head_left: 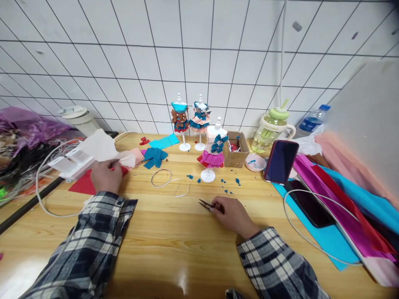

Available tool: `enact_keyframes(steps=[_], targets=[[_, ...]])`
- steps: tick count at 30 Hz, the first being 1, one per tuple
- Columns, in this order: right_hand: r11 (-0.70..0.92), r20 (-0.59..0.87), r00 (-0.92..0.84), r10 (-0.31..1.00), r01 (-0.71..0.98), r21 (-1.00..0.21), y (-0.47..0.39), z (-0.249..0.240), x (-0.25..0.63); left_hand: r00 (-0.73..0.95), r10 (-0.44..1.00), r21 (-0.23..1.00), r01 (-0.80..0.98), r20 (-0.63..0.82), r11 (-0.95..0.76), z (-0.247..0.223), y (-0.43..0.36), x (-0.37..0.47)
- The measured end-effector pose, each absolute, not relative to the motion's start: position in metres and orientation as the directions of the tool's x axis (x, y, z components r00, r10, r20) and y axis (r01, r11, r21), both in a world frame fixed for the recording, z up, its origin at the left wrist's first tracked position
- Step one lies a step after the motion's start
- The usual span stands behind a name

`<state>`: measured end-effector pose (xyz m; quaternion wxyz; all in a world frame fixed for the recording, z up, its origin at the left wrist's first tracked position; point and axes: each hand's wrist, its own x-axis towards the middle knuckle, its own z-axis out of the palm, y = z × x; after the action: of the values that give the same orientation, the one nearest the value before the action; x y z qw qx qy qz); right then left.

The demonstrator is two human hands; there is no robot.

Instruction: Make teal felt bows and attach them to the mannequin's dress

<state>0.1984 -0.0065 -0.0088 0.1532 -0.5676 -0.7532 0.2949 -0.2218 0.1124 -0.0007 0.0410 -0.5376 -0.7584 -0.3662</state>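
Note:
My left hand (106,176) is closed at the left, over red paper (81,182) and against white sheet material (99,145); what its fingers grip is hidden. My right hand (232,214) rests on the table, closed around small scissors (205,204) whose blades point left. Beyond it, a small mannequin (212,160) wears a white top, teal bow and pink ruffled skirt. Two more dressed mannequins, one with a brown and red skirt (180,120) and one in teal and peach (200,120), stand behind. Teal pieces (155,158) lie left of them.
A cardboard box (236,155), pink dish (255,162), green-lidded jug (271,128) and upright phone (281,162) stand right of the mannequins. Coloured sheets (321,232) and a dark phone (308,203) lie at the right. A white box (73,162) and looping cable are left.

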Motion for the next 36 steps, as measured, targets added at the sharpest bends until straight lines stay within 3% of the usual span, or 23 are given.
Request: enact_keyframes(steps=[2,4,6,9,12,15,18,20,22,24,25,27,29,32,36], targets=[[0.182,-0.104,-0.309,0.945,0.765,-0.617,-0.006,-0.009,0.198,-0.447,0.762,0.456,0.861,0.469,0.225,-0.002,0.112,-0.209],[0.185,-0.098,-0.306,0.947,0.769,-0.612,-0.006,-0.009,0.198,-0.494,0.636,0.406,0.865,0.593,0.294,-0.001,0.109,-0.193],[0.186,-0.094,-0.301,0.949,0.773,-0.606,-0.006,-0.009,0.197,-0.367,0.619,0.312,0.929,0.694,0.2,0.002,0.107,-0.172],[0.169,-0.108,-0.29,0.951,0.781,-0.602,-0.006,-0.009,0.196,0.018,0.832,0.125,0.987,0.554,-0.105,0.007,0.113,-0.143],[0.152,-0.121,-0.281,0.952,0.779,-0.609,-0.005,-0.009,0.195,0.044,0.929,0.055,0.996,0.368,-0.069,0.006,0.128,-0.131],[0.154,-0.119,-0.286,0.951,0.769,-0.621,-0.003,-0.01,0.196,-0.015,0.936,0.089,0.996,0.353,-0.018,0.003,0.137,-0.139],[0.159,-0.102,-0.289,0.952,0.749,-0.643,-0.001,-0.013,0.199,-0.087,0.808,0.22,0.974,0.582,-0.054,0.004,0.129,-0.146],[0.161,-0.04,-0.267,0.963,0.687,-0.709,-0.002,-0.014,0.201,-0.103,0.623,0.268,0.947,0.775,-0.177,0.007,0.113,-0.14],[0.142,0.048,-0.196,0.979,0.503,-0.852,-0.004,-0.013,0.2,-0.072,0.411,0.23,0.909,0.909,-0.349,0.01,0.089,-0.123],[0.075,0.054,-0.129,0.99,0.161,-0.984,-0.009,-0.01,0.195,0.019,0.357,0.191,0.818,0.934,-0.543,0.012,0.062,-0.099],[0.003,0.008,-0.135,0.991,-0.034,-0.999,-0.011,-0.009,0.191,0.076,0.39,0.203,0.755,0.918,-0.624,0.013,0.048,-0.087],[-0.205,-0.123,-0.245,0.962,-0.347,-0.915,-0.018,-0.005,0.182,0.286,0.497,0.232,0.627,0.82,-0.744,0.015,0.024,-0.063],[-0.4,-0.211,-0.396,0.894,-0.489,-0.775,-0.023,-0.001,0.174,0.494,0.528,0.266,0.505,0.691,-0.821,0.017,0.007,-0.044],[-0.497,-0.22,-0.52,0.825,-0.486,-0.719,-0.027,0.002,0.169,0.705,0.449,0.309,0.328,0.548,-0.893,0.018,-0.008,-0.024],[-0.223,-0.05,-0.455,0.889,-0.337,-0.915,-0.027,0.0,0.172,0.785,0.391,0.399,0.201,0.48,-0.894,0.018,-0.014,-0.01]])
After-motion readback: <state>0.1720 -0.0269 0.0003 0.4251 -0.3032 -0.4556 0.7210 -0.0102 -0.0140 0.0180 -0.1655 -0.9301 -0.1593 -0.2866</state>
